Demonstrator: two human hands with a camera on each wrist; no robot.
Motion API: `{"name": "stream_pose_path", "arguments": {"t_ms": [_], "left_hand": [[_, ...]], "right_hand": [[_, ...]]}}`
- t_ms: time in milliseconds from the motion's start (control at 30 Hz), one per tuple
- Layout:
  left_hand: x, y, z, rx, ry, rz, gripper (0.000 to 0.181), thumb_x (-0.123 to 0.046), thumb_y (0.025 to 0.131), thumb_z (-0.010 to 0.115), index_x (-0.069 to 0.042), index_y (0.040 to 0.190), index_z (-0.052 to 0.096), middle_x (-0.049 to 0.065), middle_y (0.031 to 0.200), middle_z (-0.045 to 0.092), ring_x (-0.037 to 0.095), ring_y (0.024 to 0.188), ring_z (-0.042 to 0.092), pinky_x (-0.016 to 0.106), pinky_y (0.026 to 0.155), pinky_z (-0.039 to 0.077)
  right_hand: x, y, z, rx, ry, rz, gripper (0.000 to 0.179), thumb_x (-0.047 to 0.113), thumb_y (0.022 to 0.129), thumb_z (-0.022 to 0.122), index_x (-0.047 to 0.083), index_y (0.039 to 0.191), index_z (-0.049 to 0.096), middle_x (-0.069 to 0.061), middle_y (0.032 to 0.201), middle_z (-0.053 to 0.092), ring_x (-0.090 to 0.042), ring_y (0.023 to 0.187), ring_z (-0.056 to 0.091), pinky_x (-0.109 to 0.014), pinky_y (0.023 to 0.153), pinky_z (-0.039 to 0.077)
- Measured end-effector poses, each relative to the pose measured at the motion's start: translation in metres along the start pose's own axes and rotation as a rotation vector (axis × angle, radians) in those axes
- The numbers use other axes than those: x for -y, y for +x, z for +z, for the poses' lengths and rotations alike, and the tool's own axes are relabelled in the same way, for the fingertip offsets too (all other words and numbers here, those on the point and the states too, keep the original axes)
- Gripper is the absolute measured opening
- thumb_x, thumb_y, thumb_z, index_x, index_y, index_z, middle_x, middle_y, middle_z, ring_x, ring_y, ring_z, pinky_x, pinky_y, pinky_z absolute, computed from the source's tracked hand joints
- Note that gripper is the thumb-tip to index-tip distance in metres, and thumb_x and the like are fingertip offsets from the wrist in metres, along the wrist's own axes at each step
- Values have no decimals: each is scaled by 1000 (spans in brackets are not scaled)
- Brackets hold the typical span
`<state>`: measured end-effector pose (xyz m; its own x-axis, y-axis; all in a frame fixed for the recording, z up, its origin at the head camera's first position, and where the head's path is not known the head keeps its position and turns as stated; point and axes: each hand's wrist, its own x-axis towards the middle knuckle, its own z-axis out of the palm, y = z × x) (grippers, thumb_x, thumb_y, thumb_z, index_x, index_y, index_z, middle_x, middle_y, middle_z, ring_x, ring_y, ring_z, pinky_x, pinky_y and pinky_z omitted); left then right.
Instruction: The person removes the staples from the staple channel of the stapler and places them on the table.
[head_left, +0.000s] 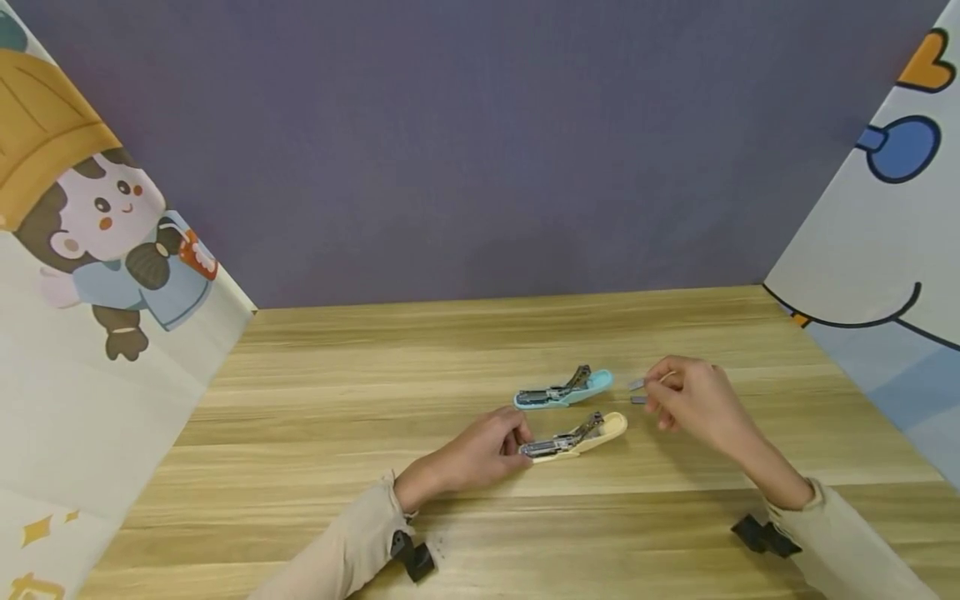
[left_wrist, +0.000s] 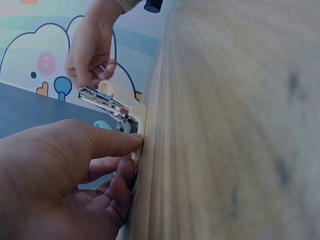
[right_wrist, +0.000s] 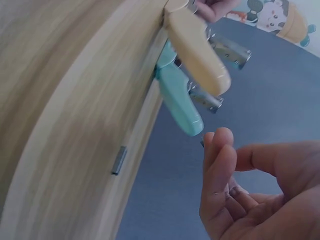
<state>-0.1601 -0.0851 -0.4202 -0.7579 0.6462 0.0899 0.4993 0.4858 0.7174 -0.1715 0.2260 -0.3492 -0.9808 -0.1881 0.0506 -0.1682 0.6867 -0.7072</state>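
Observation:
Two opened staplers stand on the wooden table, a light blue stapler [head_left: 566, 392] behind a cream stapler [head_left: 576, 438]. Each has its metal magazine bared and its cover swung back to the right. My left hand [head_left: 483, 448] pinches the left end of the cream stapler between thumb and fingers. Beyond the staplers' right ends, my right hand [head_left: 693, 400] pinches a small grey staple strip [head_left: 637, 384], mostly hidden by the fingertips in the right wrist view. Another staple strip [right_wrist: 119, 160] lies on the tabletop close by, below the right fingers.
The wood-grain table [head_left: 337, 383] meets a dark grey-blue panel [head_left: 480, 150] at the back. Panels with cartoon prints, a left panel [head_left: 90, 400] and a right panel [head_left: 847, 250], stand at the sides. A black wrist device [head_left: 765, 536] sits at each sleeve.

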Motion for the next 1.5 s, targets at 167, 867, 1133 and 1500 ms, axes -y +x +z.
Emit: {"name": "stream_pose_path", "arguments": {"t_ms": [167, 867, 1133, 1500], "left_hand": [[0, 0, 0, 1, 1, 0, 21, -9, 88, 75, -7, 102, 61, -2, 92, 56, 2, 76, 53, 16, 69, 51], [-3, 0, -1, 1, -19, -14, 20, -8, 88, 75, -6, 101, 61, -1, 92, 55, 2, 75, 52, 16, 68, 51], [-2, 0, -1, 4, -7, -11, 20, -8, 88, 75, -6, 102, 61, -1, 92, 56, 2, 75, 52, 16, 69, 51], [-2, 0, -1, -2, 4, 0, 20, -8, 87, 75, -6, 101, 61, 0, 92, 57, 3, 76, 53, 15, 69, 50]], "right_hand": [[-10, 5, 0, 44, 0, 22, 19, 5, 96, 51, -7, 105, 63, -11, 72, 68, -23, 56, 65, -35, 51, 57], [-46, 5, 1, 406, 110, 128, 15, 5, 99, 53, -6, 94, 62, -10, 68, 63, -22, 56, 65, -32, 47, 55], [-48, 4, 0, 487, 154, 108, 17, 5, 98, 52, -8, 90, 59, -12, 67, 63, -23, 54, 64, -34, 47, 56], [-50, 2, -1, 508, 166, 123, 19, 8, 98, 53, -5, 86, 59, -11, 64, 62, -20, 52, 62, -33, 47, 56]]}}
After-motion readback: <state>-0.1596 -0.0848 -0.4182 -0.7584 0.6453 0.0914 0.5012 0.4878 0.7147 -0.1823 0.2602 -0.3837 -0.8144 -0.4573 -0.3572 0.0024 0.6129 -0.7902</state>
